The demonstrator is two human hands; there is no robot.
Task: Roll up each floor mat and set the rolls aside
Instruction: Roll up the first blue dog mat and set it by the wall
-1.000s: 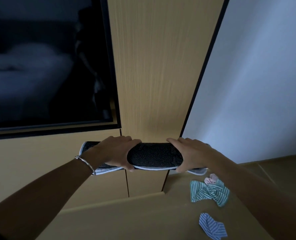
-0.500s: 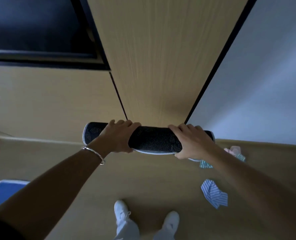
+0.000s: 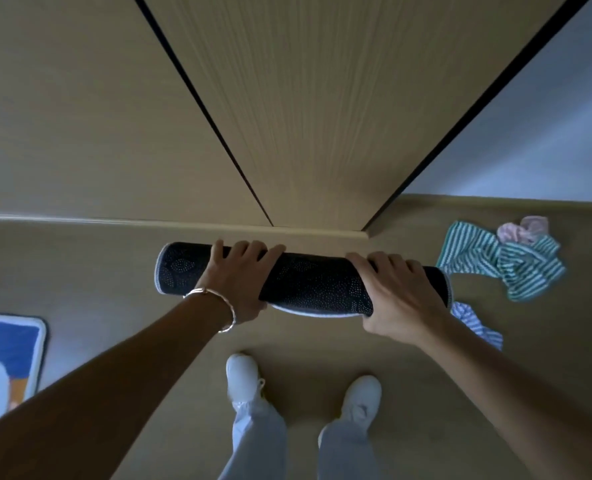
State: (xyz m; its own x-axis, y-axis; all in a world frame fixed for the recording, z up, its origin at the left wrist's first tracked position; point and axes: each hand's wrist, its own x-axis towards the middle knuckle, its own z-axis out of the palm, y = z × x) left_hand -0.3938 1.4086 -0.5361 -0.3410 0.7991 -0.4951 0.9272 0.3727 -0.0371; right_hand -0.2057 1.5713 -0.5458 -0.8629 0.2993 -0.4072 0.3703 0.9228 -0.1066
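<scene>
A rolled floor mat (image 3: 308, 282), dark with a dotted backing and a pale trim, is held level above the floor in front of me. My left hand (image 3: 237, 282) grips it near its left end, a bracelet on the wrist. My right hand (image 3: 396, 292) grips it near its right end. Another floor mat (image 3: 7, 355), blue with a white border, lies flat on the floor at the far left, partly cut off by the frame's edge.
A wooden cabinet front (image 3: 287, 116) with a skirting rises straight ahead, a white wall (image 3: 547, 133) to its right. Striped green cloth (image 3: 502, 261), a pink cloth (image 3: 523, 230) and a striped blue cloth (image 3: 474, 323) lie at the right. My white shoes (image 3: 242, 375) stand below the roll.
The view has tilted down from the dark screen to the floor. The roll, still in both hands, now hangs lower, over the floor by the skirting. The blue mat shows more.
</scene>
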